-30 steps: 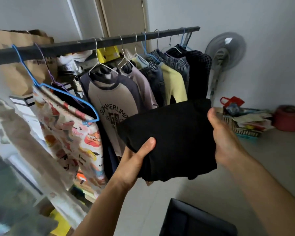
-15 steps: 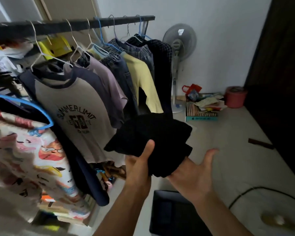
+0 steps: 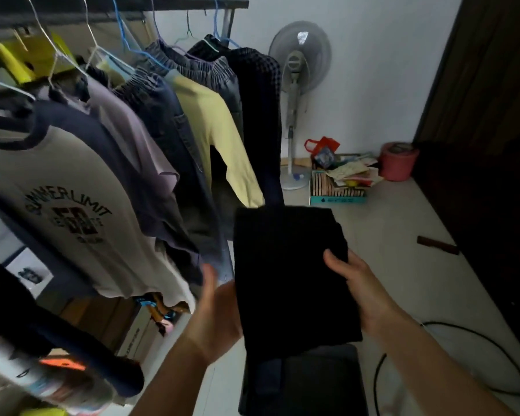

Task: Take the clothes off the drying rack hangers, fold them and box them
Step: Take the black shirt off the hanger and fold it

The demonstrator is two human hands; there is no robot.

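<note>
A folded black garment [image 3: 288, 274] hangs flat between both hands, above a dark box [image 3: 321, 385] on the floor. My left hand [image 3: 216, 313] lies open against the garment's left side, mostly behind it. My right hand [image 3: 357, 289] grips its right edge, thumb on the front. On the drying rack bar [image 3: 174, 3] several clothes hang on hangers: a beige and navy printed shirt [image 3: 66, 211], a mauve shirt [image 3: 135, 145], dark jeans [image 3: 174, 115], a yellow top [image 3: 213, 130] and dark checked trousers [image 3: 258, 115].
A standing fan [image 3: 297, 70] is against the back wall. Beside it sit a carton of papers [image 3: 336, 187], a red bag [image 3: 321, 145] and a pink tub [image 3: 398, 160]. A black cable [image 3: 469, 355] loops on the floor at right. Dark furniture [image 3: 493, 175] lines the right side.
The view swung right and down. The black garment went from a bunched bundle in my left hand to a flat upright fold; my right hand, open before, now grips its right edge.
</note>
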